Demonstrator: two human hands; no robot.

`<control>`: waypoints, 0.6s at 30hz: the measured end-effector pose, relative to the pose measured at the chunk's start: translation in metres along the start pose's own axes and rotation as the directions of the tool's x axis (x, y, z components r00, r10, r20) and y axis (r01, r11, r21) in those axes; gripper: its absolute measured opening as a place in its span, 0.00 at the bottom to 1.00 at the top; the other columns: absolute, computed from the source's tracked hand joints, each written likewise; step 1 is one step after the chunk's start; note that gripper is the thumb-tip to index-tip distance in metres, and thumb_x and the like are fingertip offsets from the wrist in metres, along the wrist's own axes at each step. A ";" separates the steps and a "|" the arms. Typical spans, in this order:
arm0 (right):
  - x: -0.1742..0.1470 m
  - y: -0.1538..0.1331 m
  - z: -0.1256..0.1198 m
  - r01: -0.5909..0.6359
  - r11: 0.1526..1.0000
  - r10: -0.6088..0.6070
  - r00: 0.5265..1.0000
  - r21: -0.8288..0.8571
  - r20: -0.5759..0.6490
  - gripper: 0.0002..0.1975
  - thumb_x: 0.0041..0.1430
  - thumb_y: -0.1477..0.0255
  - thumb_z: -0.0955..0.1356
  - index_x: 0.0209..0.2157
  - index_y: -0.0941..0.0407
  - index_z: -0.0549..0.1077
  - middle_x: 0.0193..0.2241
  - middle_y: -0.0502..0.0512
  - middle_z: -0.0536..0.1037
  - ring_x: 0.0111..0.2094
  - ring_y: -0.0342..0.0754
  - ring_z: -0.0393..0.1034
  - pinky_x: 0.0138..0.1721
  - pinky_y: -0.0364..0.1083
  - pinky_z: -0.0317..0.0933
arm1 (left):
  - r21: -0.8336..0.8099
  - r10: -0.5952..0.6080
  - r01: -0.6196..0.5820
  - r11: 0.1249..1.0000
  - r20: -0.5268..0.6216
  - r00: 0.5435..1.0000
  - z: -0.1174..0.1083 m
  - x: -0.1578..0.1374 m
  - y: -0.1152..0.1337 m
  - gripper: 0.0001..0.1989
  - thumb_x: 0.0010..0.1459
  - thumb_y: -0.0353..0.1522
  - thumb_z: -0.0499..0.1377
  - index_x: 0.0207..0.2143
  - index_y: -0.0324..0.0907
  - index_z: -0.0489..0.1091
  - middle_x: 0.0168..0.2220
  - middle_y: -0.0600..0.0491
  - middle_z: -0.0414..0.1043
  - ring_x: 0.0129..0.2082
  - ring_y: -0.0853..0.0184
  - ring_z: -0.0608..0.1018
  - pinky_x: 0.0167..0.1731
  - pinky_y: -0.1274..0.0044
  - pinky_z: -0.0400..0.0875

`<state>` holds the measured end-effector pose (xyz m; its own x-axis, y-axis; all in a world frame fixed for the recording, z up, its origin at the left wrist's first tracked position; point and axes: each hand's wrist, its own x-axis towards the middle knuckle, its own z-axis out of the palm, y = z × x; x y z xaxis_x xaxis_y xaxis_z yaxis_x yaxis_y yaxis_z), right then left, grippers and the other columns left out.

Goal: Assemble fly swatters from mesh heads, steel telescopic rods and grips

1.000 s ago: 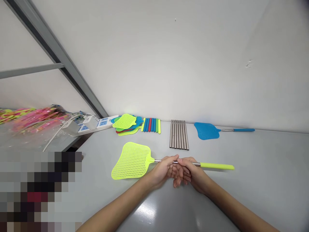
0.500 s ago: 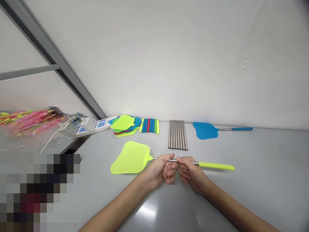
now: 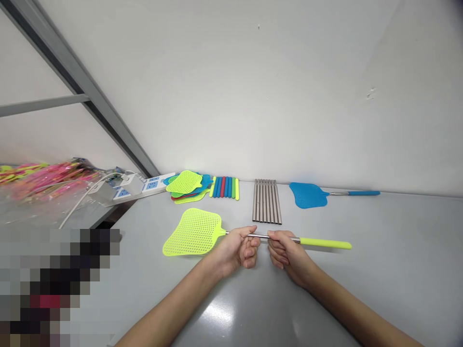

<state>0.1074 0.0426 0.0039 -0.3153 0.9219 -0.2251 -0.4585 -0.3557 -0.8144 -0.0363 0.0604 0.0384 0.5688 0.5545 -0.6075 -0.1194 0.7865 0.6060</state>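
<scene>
A yellow-green fly swatter (image 3: 195, 232) with a perforated head, a thin metal shaft and a yellow-green grip is held crosswise just over the table. My left hand (image 3: 241, 246) is closed on the shaft near the head, thumb on top. My right hand (image 3: 287, 250) pinches the thicker part of the shaft close to the grip (image 3: 325, 243). Bare metal shows between the two hands. Beyond them lies a row of metal tubes (image 3: 266, 202). A blue fly swatter (image 3: 309, 195) rests farther right, its head turned left.
Loose swatter heads (image 3: 186, 183) in yellow-green, blue and red are stacked at the back left, beside a row of coloured grips (image 3: 224, 187). A white power strip (image 3: 152, 185) with plugs lies left of them. Plastic-bagged pink items (image 3: 54, 180) sit at far left. A wall closes the back.
My hands have moved slightly apart along the shaft, showing more metal between them. The swatter's head has shifted a little left, and its grip stays about where it was.
</scene>
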 end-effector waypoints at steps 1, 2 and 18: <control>0.000 0.000 0.000 -0.002 1.000 0.002 1.000 0.004 -0.002 0.20 0.50 0.68 0.64 0.11 0.55 0.51 0.07 0.39 0.47 0.09 0.35 0.38 0.09 0.38 0.43 | 0.003 0.002 -0.002 1.000 -0.001 1.000 0.000 0.000 0.000 0.22 0.57 0.38 0.41 0.13 0.39 0.57 0.06 0.59 0.51 0.07 0.75 0.58 0.15 0.81 0.50; 0.000 -0.001 0.001 -0.003 1.000 0.003 1.000 0.009 -0.004 0.20 0.50 0.69 0.64 0.11 0.55 0.51 0.07 0.39 0.47 0.09 0.35 0.38 0.09 0.38 0.43 | 0.005 0.005 -0.005 1.000 -0.003 1.000 -0.001 0.000 0.000 0.22 0.57 0.38 0.41 0.13 0.39 0.57 0.06 0.59 0.51 0.07 0.75 0.58 0.15 0.81 0.51; -0.001 -0.006 0.001 -0.016 0.999 0.018 0.999 0.049 -0.042 0.20 0.49 0.70 0.64 0.10 0.55 0.52 0.07 0.39 0.48 0.09 0.35 0.39 0.10 0.38 0.43 | 0.018 0.032 -0.031 0.999 -0.037 0.999 -0.006 -0.001 0.004 0.24 0.58 0.38 0.40 0.12 0.39 0.56 0.05 0.58 0.51 0.07 0.74 0.58 0.13 0.81 0.50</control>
<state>0.1096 0.0440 0.0088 -0.2886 0.9208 -0.2624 -0.4932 -0.3778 -0.7836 -0.0425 0.0644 0.0379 0.5340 0.5892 -0.6064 -0.1226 0.7636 0.6339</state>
